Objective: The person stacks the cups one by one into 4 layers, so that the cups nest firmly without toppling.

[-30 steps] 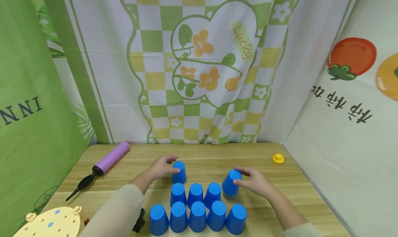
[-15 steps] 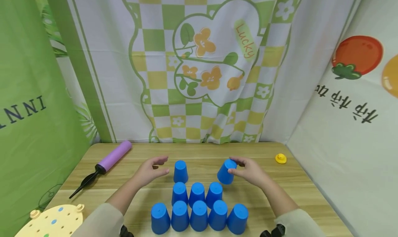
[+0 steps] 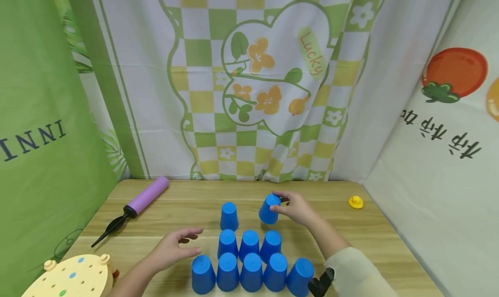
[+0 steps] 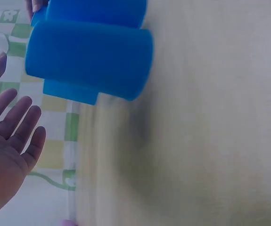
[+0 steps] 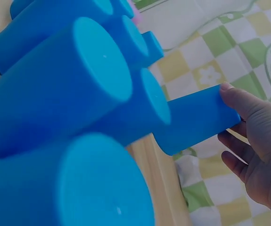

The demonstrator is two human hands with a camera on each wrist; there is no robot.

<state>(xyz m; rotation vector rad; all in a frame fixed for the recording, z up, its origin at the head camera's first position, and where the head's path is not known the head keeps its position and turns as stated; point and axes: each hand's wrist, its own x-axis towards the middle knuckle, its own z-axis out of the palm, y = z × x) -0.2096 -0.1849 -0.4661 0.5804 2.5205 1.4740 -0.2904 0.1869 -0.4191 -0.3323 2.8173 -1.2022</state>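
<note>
My right hand (image 3: 295, 208) pinches an upside-down blue cup (image 3: 270, 209) near its base, between thumb and fingers; the cup leans slightly. In the right wrist view the thumb lies along one side of that cup (image 5: 199, 120). My left hand (image 3: 174, 247) is left of the rows with its fingers spread and nothing in them; the left wrist view shows its palm and loose fingers (image 4: 20, 125). A single blue cup (image 3: 229, 217) stands upside down at the back. Before it come a row of three blue cups (image 3: 249, 246) and a front row of several blue cups (image 3: 251, 272).
A purple hand pump (image 3: 148, 196) with a black nozzle lies at the back left. At the front left is a pale yellow board with holes (image 3: 74, 277). A yellow rubber duck (image 3: 356, 202) sits at the back right. Curtains stand behind the wooden table (image 3: 187, 197).
My left hand has let go of the single back cup and drawn back toward the front left. The right hand has carried its cup leftward and farther back, nearer that single cup.
</note>
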